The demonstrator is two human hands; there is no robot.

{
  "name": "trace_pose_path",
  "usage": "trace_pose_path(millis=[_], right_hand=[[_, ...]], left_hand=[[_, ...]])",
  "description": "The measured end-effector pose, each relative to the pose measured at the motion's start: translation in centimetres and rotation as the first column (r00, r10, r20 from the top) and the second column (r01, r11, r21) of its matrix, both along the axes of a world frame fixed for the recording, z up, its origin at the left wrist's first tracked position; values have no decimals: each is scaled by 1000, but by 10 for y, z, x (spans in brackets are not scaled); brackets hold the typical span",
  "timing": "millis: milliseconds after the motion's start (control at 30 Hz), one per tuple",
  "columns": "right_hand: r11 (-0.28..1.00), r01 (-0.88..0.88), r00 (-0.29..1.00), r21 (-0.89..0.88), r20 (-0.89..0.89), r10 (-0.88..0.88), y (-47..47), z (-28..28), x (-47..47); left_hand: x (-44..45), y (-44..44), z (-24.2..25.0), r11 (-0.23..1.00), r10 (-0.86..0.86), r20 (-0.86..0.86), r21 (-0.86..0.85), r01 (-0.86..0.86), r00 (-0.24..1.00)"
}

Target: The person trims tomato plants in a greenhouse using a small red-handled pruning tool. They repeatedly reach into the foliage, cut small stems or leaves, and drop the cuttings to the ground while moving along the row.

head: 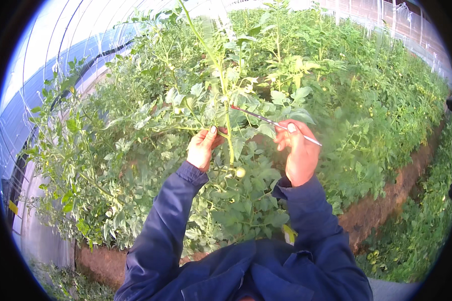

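My left hand [202,147] pinches a leaf stalk [186,128] of a tomato plant between thumb and fingers, just left of the main stem [229,137]. In my right hand [300,154] is a thin brush-like stick [261,117], its dark shaft tipped with red and its rear end pale. The red tip lies close beside the stem, near a leaf joint; whether it touches cannot be made out. Below my left hand, a small pale green tomato [240,172] hangs by the stem. Leaves hide part of the stem's lower end.
Dense tomato plants [361,98] surround me inside a plastic-covered greenhouse [34,71]. On the right runs the brown soil side of the bed [395,192], with fallen green tomatoes [373,257] below. A dark pipe [94,60] follows the left wall.
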State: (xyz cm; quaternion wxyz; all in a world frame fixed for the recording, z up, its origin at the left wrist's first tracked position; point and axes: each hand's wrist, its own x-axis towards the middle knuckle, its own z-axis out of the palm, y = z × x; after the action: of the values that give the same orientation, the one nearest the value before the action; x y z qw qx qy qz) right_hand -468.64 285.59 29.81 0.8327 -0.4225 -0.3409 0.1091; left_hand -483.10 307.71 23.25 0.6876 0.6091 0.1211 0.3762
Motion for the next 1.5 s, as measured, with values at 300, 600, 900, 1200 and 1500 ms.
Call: trace_pose_path(millis=[300, 600, 900, 1200, 1500], right_hand=[[889, 331, 214, 315, 893, -396, 9, 148, 52], [810, 553, -154, -193, 932, 327, 108, 194, 39], [802, 492, -602, 338, 798, 32, 107, 188, 34], [815, 423, 157, -395, 918, 363, 123, 204, 27], [780, 509, 408, -365, 900, 155, 42, 174, 37]], left_hand=[[3, 7, -3, 999, 7, -21, 34, -6, 1000], [2, 3, -1, 998, -42, -14, 52, 43, 999], [0, 0, 1, 999, -13, -40, 40, 15, 999], [2, 33, -13, 973, -228, -24, -28, 227, 973], [22, 31, -38, 977, -118, 142, -160, 141, 983]])
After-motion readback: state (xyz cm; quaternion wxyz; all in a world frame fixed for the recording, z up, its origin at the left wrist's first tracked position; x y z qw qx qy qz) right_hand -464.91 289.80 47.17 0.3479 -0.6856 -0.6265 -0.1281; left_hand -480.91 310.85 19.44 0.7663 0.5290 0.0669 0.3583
